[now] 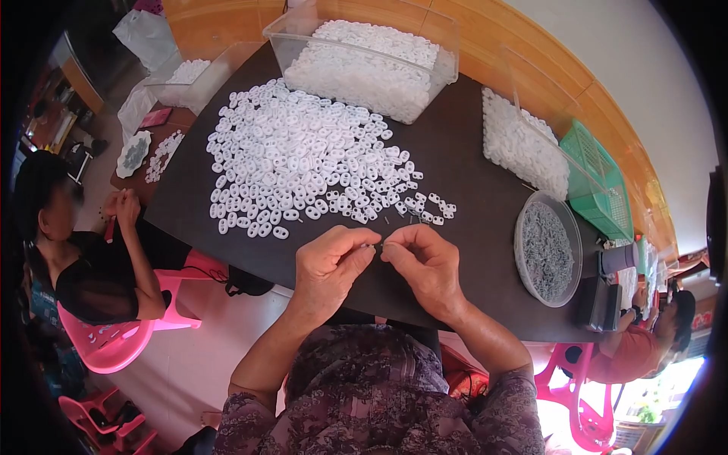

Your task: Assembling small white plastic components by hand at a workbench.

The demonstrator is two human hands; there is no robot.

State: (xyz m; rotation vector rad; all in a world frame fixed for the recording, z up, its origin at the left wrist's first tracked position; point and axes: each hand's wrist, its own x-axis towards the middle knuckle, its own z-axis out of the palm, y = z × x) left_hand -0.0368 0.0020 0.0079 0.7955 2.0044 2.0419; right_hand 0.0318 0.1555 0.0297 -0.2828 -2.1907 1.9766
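Observation:
My left hand (330, 267) and my right hand (426, 271) meet over the near edge of the dark table (485, 262). The fingertips of both are pinched together around something tiny; the fingers mostly hide it, and I cannot make out what it is. Just beyond them spreads a big heap of white oval plastic pieces (292, 144), each with two holes. Nearest my right hand, a few small white pieces (428, 208) lie turned differently from the rest, with a few tiny dark pins close by.
Clear bins of white pieces (364, 68) (523, 144) stand at the back. On the right are a round tub of small grey metal parts (547, 246), a green basket (599, 178) and a purple cup (619, 258). A person (98, 258) sits left, another (644, 341) far right.

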